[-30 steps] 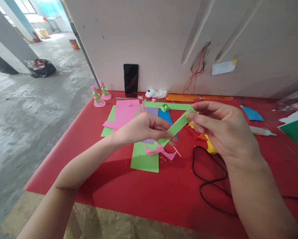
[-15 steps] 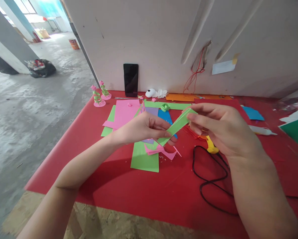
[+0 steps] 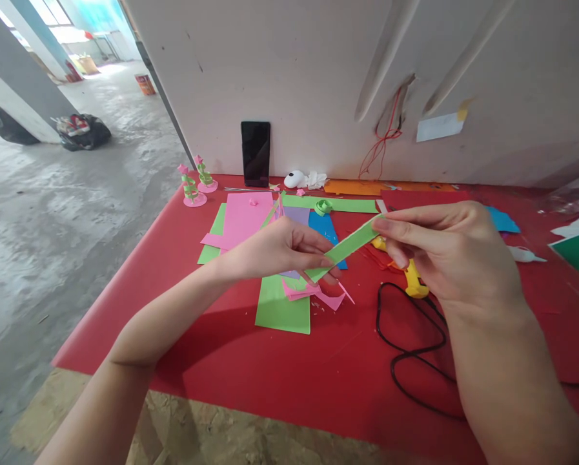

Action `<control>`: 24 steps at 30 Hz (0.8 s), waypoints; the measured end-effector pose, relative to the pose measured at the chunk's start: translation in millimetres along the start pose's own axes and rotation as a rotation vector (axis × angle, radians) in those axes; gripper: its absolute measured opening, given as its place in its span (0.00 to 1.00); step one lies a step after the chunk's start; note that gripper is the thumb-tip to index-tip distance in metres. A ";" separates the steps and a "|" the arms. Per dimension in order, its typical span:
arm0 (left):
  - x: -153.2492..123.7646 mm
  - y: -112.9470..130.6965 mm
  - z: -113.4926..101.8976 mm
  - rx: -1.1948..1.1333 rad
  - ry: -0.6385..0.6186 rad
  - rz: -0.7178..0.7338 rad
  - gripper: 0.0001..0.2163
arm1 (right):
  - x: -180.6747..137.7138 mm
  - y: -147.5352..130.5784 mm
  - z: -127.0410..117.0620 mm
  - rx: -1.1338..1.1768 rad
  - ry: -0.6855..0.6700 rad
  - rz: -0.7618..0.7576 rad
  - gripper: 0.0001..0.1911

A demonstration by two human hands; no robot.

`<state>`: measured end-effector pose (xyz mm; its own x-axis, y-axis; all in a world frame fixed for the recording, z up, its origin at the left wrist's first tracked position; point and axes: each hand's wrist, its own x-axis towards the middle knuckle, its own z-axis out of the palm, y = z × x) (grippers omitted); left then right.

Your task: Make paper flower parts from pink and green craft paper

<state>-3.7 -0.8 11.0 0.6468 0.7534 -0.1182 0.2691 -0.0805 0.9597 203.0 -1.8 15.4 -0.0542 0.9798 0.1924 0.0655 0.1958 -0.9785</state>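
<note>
A green paper strip (image 3: 353, 245) is stretched at a slant between my two hands, above the table. My left hand (image 3: 292, 248) pinches its lower end between thumb and fingers. The upper end is pinched by my right hand (image 3: 429, 242), thumb in front. Beneath my left hand lie a green sheet (image 3: 283, 310), pink paper scraps (image 3: 313, 292), a purple sheet (image 3: 297, 215) and a blue piece (image 3: 324, 227). A coiled green strip (image 3: 323, 206) rests on a longer green strip (image 3: 350, 205) behind. Below my right hand is a yellow-handled tool (image 3: 416, 282), partly hidden.
A black cord (image 3: 410, 354) loops across the red table (image 3: 279, 387). Two small pink-and-green paper flowers (image 3: 192, 190) stand at the far left corner. A phone (image 3: 255, 154) leans on the wall. A pink sheet (image 3: 245, 223) lies left; a white-tipped tube (image 3: 525, 254) lies right.
My right hand has shifted a little right, and the green strip now looks longer and straighter between my hands. My left hand keeps its pinch. The whole view has shifted slightly.
</note>
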 end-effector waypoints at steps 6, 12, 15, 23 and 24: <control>0.5 -0.3 1.0 -0.136 0.061 0.046 0.06 | -1.5 1.1 3.7 -0.003 0.087 -0.067 0.02; 0.2 -2.0 -1.9 -0.100 0.058 0.028 0.06 | 2.0 3.5 -3.1 -0.086 0.014 -0.075 0.06; 0.0 -2.4 -3.3 -0.095 0.047 0.023 0.07 | 0.2 3.0 -2.1 -0.138 0.005 -0.109 0.14; -0.1 -2.0 -2.3 -0.168 0.044 0.015 0.05 | -10.0 -3.8 9.6 -0.247 0.014 -0.181 0.16; 0.1 -2.2 -1.9 -0.190 0.052 0.030 0.04 | -10.3 -3.6 10.0 -0.251 0.031 -0.195 0.16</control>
<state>-5.6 0.7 9.4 0.6132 0.7858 -0.0803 0.1073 0.0179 0.9941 193.4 -13.0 16.2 -0.0602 0.9230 0.3801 0.3007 0.3799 -0.8748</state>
